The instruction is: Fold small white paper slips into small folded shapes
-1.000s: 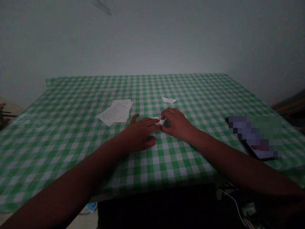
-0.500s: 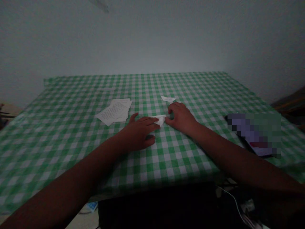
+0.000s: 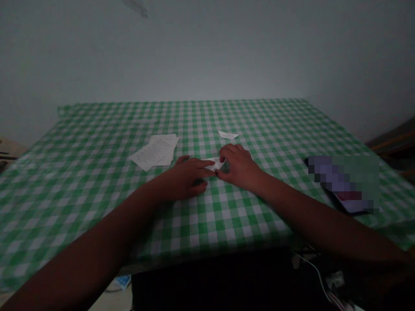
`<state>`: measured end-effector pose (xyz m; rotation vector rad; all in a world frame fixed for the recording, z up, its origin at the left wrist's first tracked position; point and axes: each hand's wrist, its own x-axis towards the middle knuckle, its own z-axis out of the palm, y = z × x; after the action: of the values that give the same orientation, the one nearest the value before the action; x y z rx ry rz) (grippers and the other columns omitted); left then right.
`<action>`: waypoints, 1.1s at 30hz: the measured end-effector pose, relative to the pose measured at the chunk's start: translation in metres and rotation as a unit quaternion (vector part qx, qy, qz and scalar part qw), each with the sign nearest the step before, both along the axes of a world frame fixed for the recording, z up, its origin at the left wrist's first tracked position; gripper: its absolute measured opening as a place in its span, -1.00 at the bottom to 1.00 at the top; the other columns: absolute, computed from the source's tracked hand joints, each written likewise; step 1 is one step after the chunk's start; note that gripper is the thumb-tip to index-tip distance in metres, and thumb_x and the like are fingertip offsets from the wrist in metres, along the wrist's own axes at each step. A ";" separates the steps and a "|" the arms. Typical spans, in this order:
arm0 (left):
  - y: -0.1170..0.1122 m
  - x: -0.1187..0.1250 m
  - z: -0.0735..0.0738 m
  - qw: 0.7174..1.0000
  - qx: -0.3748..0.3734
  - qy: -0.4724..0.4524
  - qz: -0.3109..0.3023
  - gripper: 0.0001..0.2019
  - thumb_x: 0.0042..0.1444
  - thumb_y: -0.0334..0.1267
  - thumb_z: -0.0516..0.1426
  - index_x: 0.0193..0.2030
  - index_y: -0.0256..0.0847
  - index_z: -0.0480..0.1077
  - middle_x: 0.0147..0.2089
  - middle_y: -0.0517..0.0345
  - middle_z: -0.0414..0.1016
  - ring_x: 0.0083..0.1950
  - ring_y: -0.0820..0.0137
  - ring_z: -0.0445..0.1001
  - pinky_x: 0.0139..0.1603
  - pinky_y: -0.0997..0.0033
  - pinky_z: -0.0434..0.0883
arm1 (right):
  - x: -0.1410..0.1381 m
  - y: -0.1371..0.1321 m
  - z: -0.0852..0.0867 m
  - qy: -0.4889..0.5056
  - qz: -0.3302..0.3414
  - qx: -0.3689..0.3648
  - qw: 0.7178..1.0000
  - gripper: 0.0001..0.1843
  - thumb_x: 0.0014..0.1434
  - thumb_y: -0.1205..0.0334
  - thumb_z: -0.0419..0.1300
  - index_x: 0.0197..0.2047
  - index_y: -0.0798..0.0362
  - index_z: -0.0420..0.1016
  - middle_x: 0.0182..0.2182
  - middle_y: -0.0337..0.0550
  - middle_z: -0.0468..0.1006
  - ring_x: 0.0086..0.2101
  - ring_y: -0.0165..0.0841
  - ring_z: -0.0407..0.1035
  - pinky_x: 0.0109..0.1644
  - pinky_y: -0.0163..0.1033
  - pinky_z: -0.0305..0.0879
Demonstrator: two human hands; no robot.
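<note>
A small folded white piece of paper (image 3: pixel 218 164) lies on the checked cloth between my hands, partly covered by fingers. My left hand (image 3: pixel 183 178) rests over its left side, with the fingers spread and the fingertips on the paper. At the right end, my right hand (image 3: pixel 240 167) has its thumb and fingers curled around the paper's edge in a pinch. Just beyond the right hand lies another folded paper piece (image 3: pixel 228 135) with printed lines. Several loose printed sheets (image 3: pixel 155 151) lie overlapped to the left of my left hand.
A green-and-white checked tablecloth (image 3: pixel 201 216) covers the table, which meets a plain wall (image 3: pixel 207 52) at the back. On the right lies a dark-edged flat device (image 3: pixel 340 190), its surface pixelated. A white cable (image 3: pixel 316 270) hangs below the table's front edge.
My right hand has shifted slightly left and nearer along the paper, and its fingers now cover the right corner. My left hand has moved a little left, fingers still spread.
</note>
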<state>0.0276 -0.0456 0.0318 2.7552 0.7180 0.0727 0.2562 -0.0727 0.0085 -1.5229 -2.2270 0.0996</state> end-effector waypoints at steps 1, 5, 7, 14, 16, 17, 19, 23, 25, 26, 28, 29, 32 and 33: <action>0.001 0.000 0.001 1.000 -0.008 -0.004 -0.001 -0.59 0.26 -0.21 0.04 0.24 0.04 0.33 0.44 0.14 0.18 0.37 0.14 0.24 0.38 -0.19 -0.02 | -0.001 -0.001 0.000 0.001 0.005 -0.007 1.000 -0.75 0.10 0.08 0.27 -0.23 -0.02 0.31 -0.09 -0.08 0.46 -0.06 -0.13 0.26 -0.12 -0.10 0.15; 0.001 0.000 0.005 0.999 -0.027 -0.022 0.019 -0.60 0.24 -0.25 0.03 0.22 -0.05 0.34 0.39 0.11 0.28 0.35 0.22 0.29 0.39 -0.07 0.03 | -0.001 0.001 -0.002 0.004 -0.008 -0.021 1.000 -0.72 0.08 0.07 0.29 -0.24 -0.02 0.31 -0.10 -0.08 0.46 -0.08 -0.13 0.27 -0.14 -0.10 0.16; 0.000 0.000 0.007 0.999 -0.028 -0.023 0.026 -0.61 0.23 -0.26 0.04 0.19 -0.05 0.36 0.37 0.11 0.31 0.33 0.22 0.31 0.39 -0.07 0.02 | 0.002 0.005 -0.002 0.003 -0.029 -0.018 0.999 -0.74 0.08 0.07 0.28 -0.26 -0.02 0.32 -0.14 -0.09 0.45 -0.10 -0.13 0.28 -0.15 -0.10 0.18; 0.001 0.000 0.005 0.999 -0.024 -0.018 0.027 -0.63 0.25 -0.23 0.04 0.18 -0.04 0.38 0.38 0.12 0.30 0.35 0.21 0.29 0.41 -0.10 -0.04 | 0.016 0.017 -0.003 -0.003 -0.103 -0.012 0.995 -0.79 0.07 0.15 0.27 -0.27 -0.02 0.33 -0.13 -0.04 0.45 -0.09 -0.09 0.29 -0.18 -0.07 0.21; 0.001 0.000 0.003 1.000 -0.011 -0.019 0.020 -0.62 0.24 -0.22 0.05 0.19 -0.05 0.36 0.38 0.09 0.28 0.35 0.19 0.28 0.41 -0.10 -0.02 | 0.016 0.017 -0.002 -0.009 -0.107 -0.009 0.994 -0.81 0.09 0.16 0.26 -0.27 -0.01 0.33 -0.13 -0.04 0.45 -0.09 -0.09 0.29 -0.18 -0.07 0.22; 0.001 0.000 0.002 1.000 -0.005 -0.019 0.018 -0.61 0.24 -0.22 0.06 0.21 -0.06 0.35 0.38 0.08 0.28 0.36 0.18 0.27 0.40 -0.09 0.00 | 0.016 0.017 -0.001 -0.014 -0.105 -0.007 0.994 -0.82 0.10 0.17 0.25 -0.27 -0.01 0.33 -0.13 -0.04 0.45 -0.09 -0.10 0.28 -0.18 -0.07 0.21; 0.000 0.000 0.000 1.000 0.004 -0.020 0.018 -0.57 0.23 -0.22 0.07 0.25 -0.06 0.31 0.38 0.06 0.28 0.36 0.17 0.26 0.40 -0.07 0.02 | 0.014 0.015 0.000 -0.023 -0.100 -0.001 0.995 -0.84 0.11 0.19 0.23 -0.26 0.00 0.33 -0.13 -0.05 0.45 -0.09 -0.10 0.28 -0.18 -0.07 0.21; 0.000 0.000 0.000 1.000 0.006 -0.007 0.015 -0.55 0.21 -0.26 0.08 0.25 -0.03 0.30 0.40 0.08 0.24 0.37 0.17 0.24 0.39 -0.07 0.04 | 0.008 0.010 0.002 -0.030 -0.088 0.003 0.996 -0.83 0.11 0.18 0.23 -0.25 0.00 0.33 -0.12 -0.04 0.45 -0.08 -0.09 0.27 -0.17 -0.07 0.18; 0.000 0.000 0.000 1.000 0.005 0.000 0.016 -0.55 0.21 -0.26 0.08 0.26 -0.04 0.31 0.42 0.06 0.21 0.39 0.17 0.22 0.38 -0.06 0.06 | 0.004 0.006 0.001 -0.030 -0.075 0.003 0.997 -0.80 0.12 0.12 0.23 -0.24 -0.01 0.33 -0.13 -0.04 0.45 -0.08 -0.09 0.26 -0.16 -0.07 0.17; 0.000 -0.001 0.000 1.000 0.004 0.001 0.017 -0.54 0.21 -0.26 0.08 0.26 -0.04 0.31 0.42 0.04 0.20 0.40 0.16 0.20 0.38 -0.06 0.07 | 0.002 0.005 0.001 -0.030 -0.065 0.003 0.997 -0.79 0.12 0.10 0.22 -0.23 -0.01 0.32 -0.12 -0.05 0.45 -0.07 -0.09 0.26 -0.16 -0.07 0.17; 0.001 -0.001 0.000 1.000 0.004 0.002 0.018 -0.54 0.22 -0.25 0.07 0.27 -0.04 0.31 0.43 0.00 0.18 0.43 0.15 0.15 0.38 -0.06 0.09 | -0.002 0.001 0.000 -0.032 -0.044 0.000 0.999 -0.77 0.13 0.07 0.22 -0.21 -0.01 0.32 -0.11 -0.06 0.45 -0.07 -0.10 0.26 -0.16 -0.07 0.17; 0.001 -0.001 0.000 1.000 0.005 0.003 0.019 -0.54 0.22 -0.25 0.07 0.27 -0.04 0.31 0.43 -0.01 0.17 0.44 0.14 0.13 0.37 -0.07 0.10 | -0.004 0.000 -0.001 -0.033 -0.035 -0.003 0.999 -0.76 0.13 0.07 0.22 -0.21 -0.01 0.32 -0.11 -0.06 0.45 -0.07 -0.10 0.27 -0.16 -0.07 0.17; 0.001 -0.001 0.000 1.000 0.005 0.005 0.024 -0.54 0.21 -0.26 0.08 0.26 -0.03 0.33 0.42 -0.03 0.18 0.44 0.13 0.13 0.36 -0.09 0.11 | -0.006 -0.001 -0.002 -0.035 -0.027 -0.013 0.999 -0.75 0.12 0.06 0.23 -0.21 -0.01 0.31 -0.10 -0.06 0.45 -0.07 -0.10 0.27 -0.17 -0.09 0.16; 0.001 -0.001 0.000 1.000 0.005 0.007 0.024 -0.54 0.21 -0.26 0.07 0.26 -0.03 0.33 0.41 -0.03 0.19 0.44 0.13 0.13 0.37 -0.09 0.11 | -0.006 -0.001 -0.002 -0.035 -0.030 -0.017 0.999 -0.74 0.12 0.05 0.24 -0.21 -0.01 0.31 -0.10 -0.06 0.45 -0.07 -0.10 0.27 -0.17 -0.09 0.16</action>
<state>0.0268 -0.0449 0.0320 2.7495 0.7906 0.0681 0.2505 -0.0737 0.0062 -1.6326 -2.2415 0.0667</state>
